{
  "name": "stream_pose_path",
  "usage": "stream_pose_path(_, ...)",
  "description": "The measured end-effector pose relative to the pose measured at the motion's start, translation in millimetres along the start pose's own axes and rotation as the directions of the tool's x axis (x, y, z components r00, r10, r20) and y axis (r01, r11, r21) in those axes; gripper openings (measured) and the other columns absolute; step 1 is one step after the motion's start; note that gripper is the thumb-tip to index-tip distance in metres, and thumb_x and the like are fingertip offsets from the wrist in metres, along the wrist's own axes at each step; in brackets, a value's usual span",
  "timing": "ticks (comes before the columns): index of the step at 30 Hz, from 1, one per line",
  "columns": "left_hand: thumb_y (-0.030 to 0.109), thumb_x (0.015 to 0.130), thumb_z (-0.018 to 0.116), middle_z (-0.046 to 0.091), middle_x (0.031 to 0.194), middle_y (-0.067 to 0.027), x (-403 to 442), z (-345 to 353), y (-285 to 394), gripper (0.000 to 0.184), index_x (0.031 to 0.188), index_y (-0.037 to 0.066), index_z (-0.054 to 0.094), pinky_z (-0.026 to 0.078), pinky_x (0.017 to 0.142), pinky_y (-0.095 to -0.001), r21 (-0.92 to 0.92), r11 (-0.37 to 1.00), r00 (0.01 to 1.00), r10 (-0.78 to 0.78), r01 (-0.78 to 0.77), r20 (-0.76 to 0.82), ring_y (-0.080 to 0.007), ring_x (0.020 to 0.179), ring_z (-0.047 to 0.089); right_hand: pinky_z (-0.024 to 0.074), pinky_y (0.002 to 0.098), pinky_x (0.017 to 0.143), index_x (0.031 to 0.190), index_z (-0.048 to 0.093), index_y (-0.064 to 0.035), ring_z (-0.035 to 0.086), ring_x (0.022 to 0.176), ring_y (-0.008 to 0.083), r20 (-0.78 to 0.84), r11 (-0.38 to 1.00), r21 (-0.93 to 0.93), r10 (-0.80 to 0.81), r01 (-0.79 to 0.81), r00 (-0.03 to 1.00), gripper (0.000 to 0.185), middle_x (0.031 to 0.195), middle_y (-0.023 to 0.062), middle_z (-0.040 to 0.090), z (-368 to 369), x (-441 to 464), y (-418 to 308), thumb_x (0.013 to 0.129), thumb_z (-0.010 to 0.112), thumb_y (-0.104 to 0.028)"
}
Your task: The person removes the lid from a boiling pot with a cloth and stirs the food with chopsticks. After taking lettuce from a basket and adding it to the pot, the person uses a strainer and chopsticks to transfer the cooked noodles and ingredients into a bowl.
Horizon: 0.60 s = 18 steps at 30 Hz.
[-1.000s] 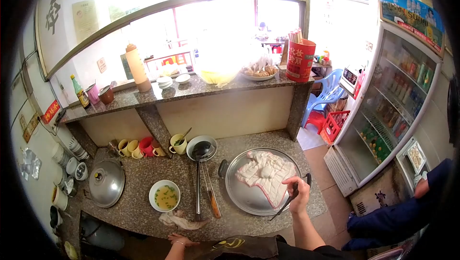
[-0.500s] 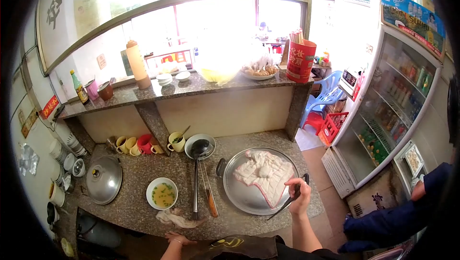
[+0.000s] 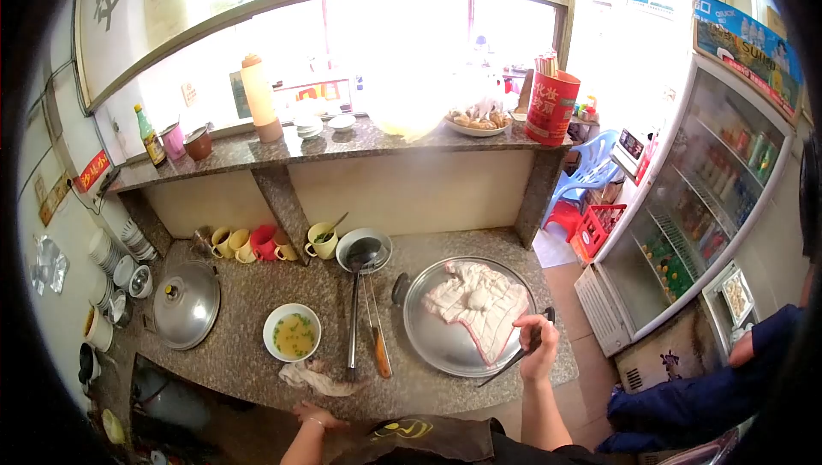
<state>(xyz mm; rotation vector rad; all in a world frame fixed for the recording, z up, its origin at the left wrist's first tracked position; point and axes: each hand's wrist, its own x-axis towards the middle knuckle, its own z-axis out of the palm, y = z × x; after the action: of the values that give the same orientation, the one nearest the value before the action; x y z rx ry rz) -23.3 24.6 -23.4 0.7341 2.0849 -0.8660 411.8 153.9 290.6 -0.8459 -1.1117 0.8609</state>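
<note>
My right hand (image 3: 538, 349) is closed around a thin dark stick-like utensil (image 3: 501, 371), whose tip points down and left over the near rim of a large round metal lid (image 3: 428, 336). On that lid lies a quilted white cloth (image 3: 492, 324) with a pink edge, draped over the knob. Down at the counter's front edge, my left hand (image 3: 318, 416) rests with its fingers apart, holding nothing. Near it are a crumpled rag (image 3: 317, 379) and a white bowl (image 3: 292, 333) of yellowish broth with chopped greens. A black ladle (image 3: 353, 328) and a wooden-handled strainer (image 3: 381, 354) lie between bowl and lid.
Another metal lid (image 3: 187, 307) is at the left, with several mugs (image 3: 242, 247) behind. A raised granite shelf (image 3: 360, 144) carries a squeeze bottle, dishes and a red chopstick holder (image 3: 551, 108). To the right stand a drinks fridge (image 3: 693, 208) and a person in dark blue (image 3: 711, 388).
The view has shifted slightly, so the counter items appear a little displaced. My right hand keeps hold of the dark utensil near the lid's rim. My left hand stays at the counter edge.
</note>
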Motion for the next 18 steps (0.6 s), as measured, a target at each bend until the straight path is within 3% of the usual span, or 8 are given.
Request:
stream_pose_path(2,0.074,0.039,0.073,-0.004,0.145,-0.0273,-1.3,-2.4,-4.0,0.15,0.139,-0.002,-0.01,0.022,0.107,-0.0401,0.056,0.998,1.0,0.006,-0.005,-0.01,-0.0376,0.135,0.012,0.0191,0.0227,0.043,0.076,0.062,0.0006,0.029,0.046,0.0055,-0.006,1.0,0.0,0.011,-0.011,1.0,0.056,0.053,-0.0036,0.037,3.0,-5.2,-1.8,0.089,0.036,-0.047)
stream_pose_path(4,0.079,0.043,0.065,0.001,0.144,-0.0286,-8.1,-4.7,-6.8,0.144,0.139,-0.005,-0.001,0.021,0.107,-0.0432,0.192,0.965,0.982,0.188,-0.178,-0.031,-0.041,0.134,0.011,0.0192,0.0227,0.043,0.076,0.062,0.0007,0.029,0.046,0.0056,-0.018,1.0,-0.001,0.022,-0.022,1.0,0.057,0.053,-0.0036,0.037,7.9,-12.8,-4.9,0.089,0.036,-0.048)
stream_pose_path(8,0.081,0.047,0.061,0.004,0.144,-0.0283,-3.8,-0.3,-10.9,0.139,0.139,-0.006,0.005,0.02,0.107,-0.0454,0.173,0.973,0.986,0.164,-0.155,-0.039,-0.0434,0.133,0.01,0.0186,0.0216,0.043,0.073,0.06,0.0009,0.03,0.046,0.0046,-0.011,0.996,-0.084,0.013,-0.014,1.0,0.061,0.051,-0.0037,0.036,24.2,-31.8,-15.7,0.089,0.032,-0.05)
stream_pose_path(11,0.081,0.049,0.061,0.004,0.145,-0.0279,5.5,-3.8,-16.7,0.138,0.139,-0.006,0.002,0.02,0.107,-0.0448,0.167,0.958,0.964,0.249,-0.232,-0.091,-0.0444,0.133,0.01,0.0182,0.0219,0.043,0.071,0.06,0.0012,0.03,0.045,0.0048,-0.018,0.993,-0.119,0.005,-0.007,1.0,0.064,0.05,-0.0038,0.036,43.6,-45.7,-18.7,0.088,0.031,-0.054)
stream_pose_path(14,0.081,0.051,0.059,0.007,0.145,-0.0273,16.1,4.2,-23.9,0.134,0.139,-0.007,0.008,0.018,0.107,-0.0462,0.072,0.956,0.953,0.289,-0.284,-0.086,-0.0461,0.132,0.012,0.0175,0.0225,0.043,0.071,0.06,0.0013,0.028,0.044,0.0057,0.021,0.999,0.004,0.036,-0.036,0.999,0.066,0.048,-0.0036,0.035,68.9,-63.3,-19.6,0.086,0.032,-0.057)
stream_pose_path(16,0.081,0.053,0.057,0.01,0.144,-0.0272,15.7,0.1,-28.3,0.129,0.137,-0.008,0.015,0.015,0.108,-0.0476,0.163,0.902,0.908,0.414,-0.399,-0.067,-0.0468,0.131,0.014,0.0174,0.0226,0.043,0.071,0.06,0.0013,0.028,0.044,0.0057,0.076,0.998,0.013,0.06,-0.061,0.995,0.067,0.048,-0.0035,0.035,80.3,-71.7,-11.8,0.086,0.032,-0.057)
stream_pose_path(18,0.082,0.053,0.056,0.01,0.144,-0.0268,22.5,1.4,-30.8,0.126,0.137,-0.006,0.02,0.014,0.107,-0.0488,0.165,0.893,0.9,0.433,-0.419,-0.056,-0.0468,0.131,0.014,0.017,0.0231,0.043,0.071,0.06,0.0021,0.027,0.045,0.0059,0.124,0.993,-0.016,0.117,-0.116,0.985,0.068,0.049,-0.0036,0.034,94.0,-79.4,-11.9,0.084,0.034,-0.06)
